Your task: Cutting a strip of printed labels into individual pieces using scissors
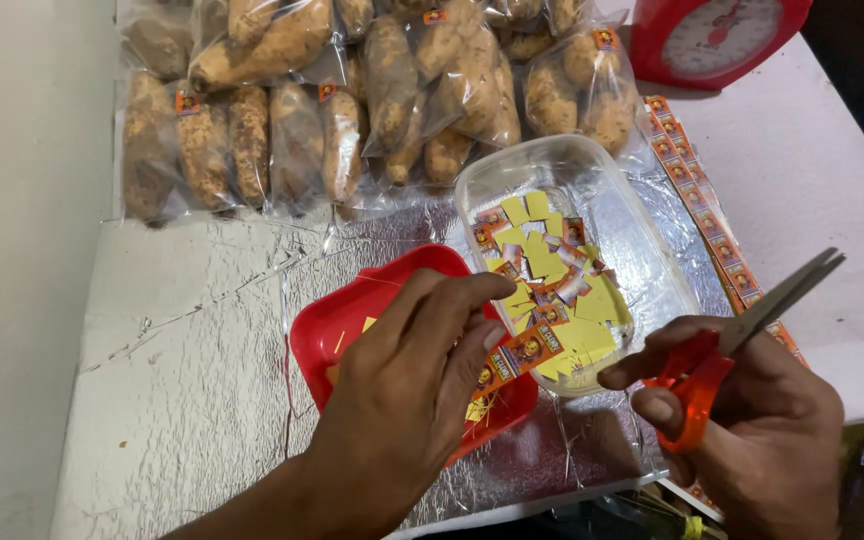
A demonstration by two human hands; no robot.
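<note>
Left hand (402, 390) pinches a short strip of stickers (520, 358) between thumb and fingertips, at 6 o'clock of the clear tub (642, 250). Right hand (752, 430) grips orange-handled scissors (742, 340), fingers through the loops, blades shut or nearly so, pointing to 2 o'clock. Looks partway done: the tub already holds many cut stickers and yellow backing bits, while a long uncut sticker strip (697, 200) lies at 3 o'clock of it. Red tray (352, 310) sits under the left hand with scraps. Bagged sweet potatoes (352, 100) at 12 o'clock, red scale (717, 35) at 1 o'clock. Nothing blocks the hands.
</note>
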